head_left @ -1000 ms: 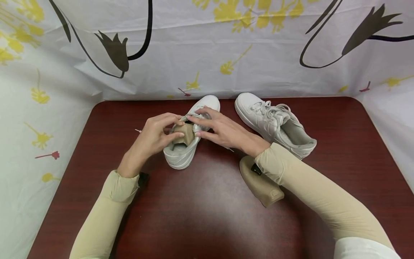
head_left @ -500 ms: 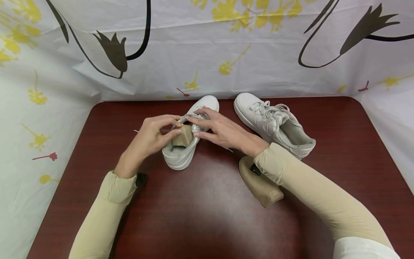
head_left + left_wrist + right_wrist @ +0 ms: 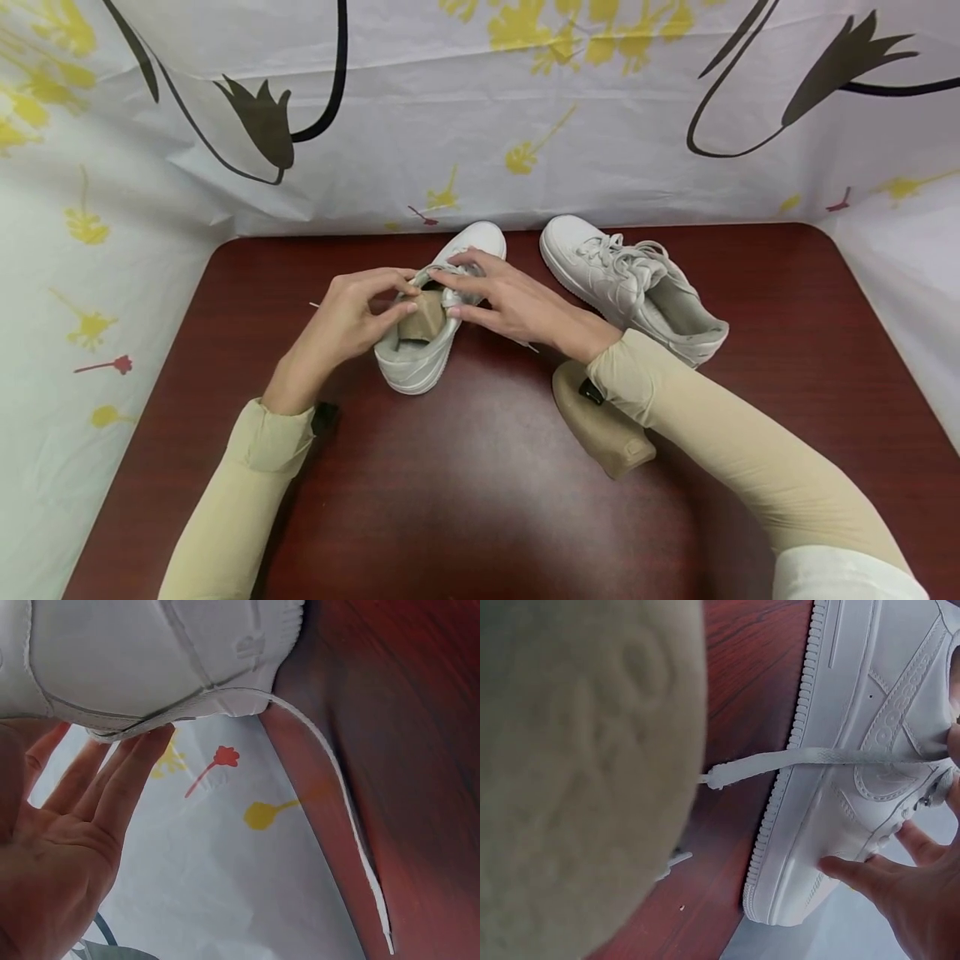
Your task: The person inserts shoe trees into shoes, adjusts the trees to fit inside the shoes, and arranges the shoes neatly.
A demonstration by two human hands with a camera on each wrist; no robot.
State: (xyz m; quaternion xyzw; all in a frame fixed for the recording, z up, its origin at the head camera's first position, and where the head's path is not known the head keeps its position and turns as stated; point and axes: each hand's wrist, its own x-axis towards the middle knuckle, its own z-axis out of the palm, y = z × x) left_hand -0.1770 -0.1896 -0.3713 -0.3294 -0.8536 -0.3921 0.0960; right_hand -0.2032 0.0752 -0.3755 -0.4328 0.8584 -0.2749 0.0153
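A white lace-up sneaker (image 3: 415, 372) stands left of the table's centre, toe pointing away. In its opening sits a tan shoe insert (image 3: 425, 318), its front hidden inside the shoe. My left hand (image 3: 341, 312) reaches in from the left, thumb and fingers pinching the insert at the collar. From the right, my right hand (image 3: 517, 300) holds the sneaker at the tongue and collar, fingers spread over the laces. In the left wrist view, a loose lace (image 3: 341, 780) hangs down the sneaker's side. The right wrist view shows my right fingers against the white upper (image 3: 832, 840).
A second white sneaker (image 3: 600, 271) rests at the back right, laces loose. Another tan insert (image 3: 596, 425) lies below my right forearm. The dark red table (image 3: 480, 517) meets a patterned white cloth (image 3: 420, 100) at its back edge.
The insert has shifted slightly toward the sneaker's heel, and my left hand has moved a little with it. My right hand has kept its place on the sneaker.
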